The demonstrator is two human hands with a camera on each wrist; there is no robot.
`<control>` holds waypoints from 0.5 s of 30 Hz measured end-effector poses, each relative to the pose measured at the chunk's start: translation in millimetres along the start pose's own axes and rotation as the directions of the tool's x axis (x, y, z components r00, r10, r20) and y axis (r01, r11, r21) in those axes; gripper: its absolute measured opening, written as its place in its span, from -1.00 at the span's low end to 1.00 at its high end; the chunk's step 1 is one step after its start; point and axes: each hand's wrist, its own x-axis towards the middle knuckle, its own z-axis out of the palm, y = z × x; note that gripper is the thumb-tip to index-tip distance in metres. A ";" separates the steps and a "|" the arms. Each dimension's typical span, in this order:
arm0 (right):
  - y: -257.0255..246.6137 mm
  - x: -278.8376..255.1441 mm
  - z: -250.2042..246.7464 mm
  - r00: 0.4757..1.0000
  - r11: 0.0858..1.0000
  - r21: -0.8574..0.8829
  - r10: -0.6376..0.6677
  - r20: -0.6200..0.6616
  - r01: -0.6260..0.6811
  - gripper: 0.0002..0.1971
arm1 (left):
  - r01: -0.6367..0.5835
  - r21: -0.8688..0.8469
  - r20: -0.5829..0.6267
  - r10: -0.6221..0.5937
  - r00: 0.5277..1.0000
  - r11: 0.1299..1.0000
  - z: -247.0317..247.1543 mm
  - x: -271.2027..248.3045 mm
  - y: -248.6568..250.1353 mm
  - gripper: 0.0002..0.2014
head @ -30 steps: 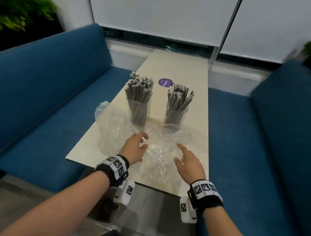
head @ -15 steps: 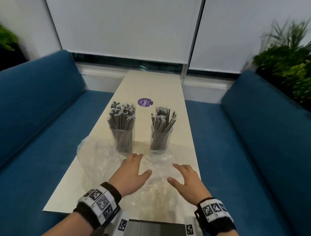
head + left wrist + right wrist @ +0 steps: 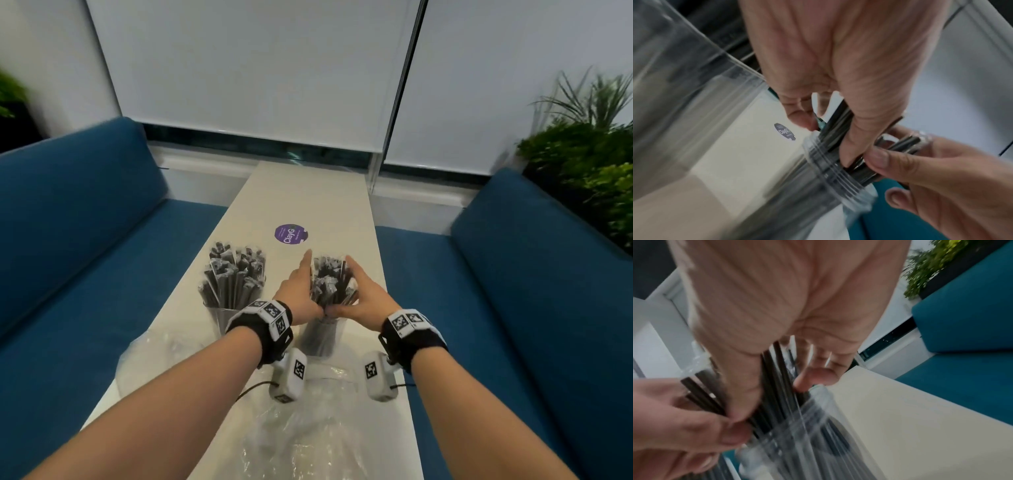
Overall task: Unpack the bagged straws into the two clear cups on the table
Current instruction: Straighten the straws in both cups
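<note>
Two clear cups stand mid-table, each full of dark wrapped straws. The left cup [image 3: 226, 320] and its straws [image 3: 236, 277] stand untouched. My left hand [image 3: 298, 293] and right hand [image 3: 364, 296] cup the straw bundle [image 3: 330, 284] sticking out of the right cup [image 3: 322, 339], one hand on each side. The thumbs meet at the front just above the rim. In the left wrist view the left hand [image 3: 838, 65] curls round the straws [image 3: 836, 126]. In the right wrist view the right hand [image 3: 777, 305] does the same to the straws [image 3: 781, 386].
A crumpled clear plastic bag [image 3: 161, 356] lies flat on the table's near end, under my forearms. A round purple sticker [image 3: 291, 234] sits behind the cups on the cream table [image 3: 308, 192]. Blue sofas [image 3: 85, 240] flank the table, and a plant [image 3: 589, 154] stands at the right.
Both hands have left the plastic bag and moved forward and up to close round the straws in the right cup. The head view has tilted up.
</note>
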 end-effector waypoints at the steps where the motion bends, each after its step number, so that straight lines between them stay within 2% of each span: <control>1: -0.9 5.4 -1.2 0.999 0.999 -0.025 -0.040 0.011 0.040 0.00 | -0.022 0.004 0.014 0.022 1.000 1.000 -1.2 5.6 -1.4 0.28; 4: -1.7 15.1 -11.4 0.990 0.990 -0.022 -0.140 -0.025 0.140 -0.48 | -0.074 -0.035 -0.004 0.074 0.997 0.997 -12.5 16.1 -0.2 -0.02; 5: -1.5 17.4 -16.1 0.987 0.988 0.010 -0.151 -0.046 0.152 -0.58 | -0.099 -0.042 -0.018 0.098 0.995 0.994 -16.0 18.3 0.6 -0.19; 7: -1.3 21.2 -22.8 0.986 0.985 0.079 -0.147 -0.080 0.153 -0.60 | -0.118 -0.024 -0.023 0.117 0.993 0.993 -20.3 21.7 1.9 -0.54; 8: 0.6 23.3 -23.8 0.988 0.985 0.099 -0.135 -0.076 0.142 -0.53 | -0.110 -0.018 -0.016 0.109 0.994 0.994 -21.2 23.9 1.8 -0.64; 10: 5.1 22.9 -22.2 0.995 0.986 0.133 -0.096 -0.034 0.100 -0.26 | -0.080 -0.015 -0.008 0.080 0.997 0.997 -21.4 27.4 0.8 -0.69; 13: 19.3 14.2 -13.8 0.997 0.969 0.231 -0.081 -0.018 0.083 0.06 | -0.036 -0.015 -0.014 0.036 0.999 0.999 -19.4 29.0 -1.8 -0.51; 15: 28.7 8.5 -8.0 0.998 0.978 0.202 -0.059 0.023 0.053 0.29 | -0.008 -0.038 -0.008 0.008 1.000 0.999 -15.5 27.8 -3.5 -0.47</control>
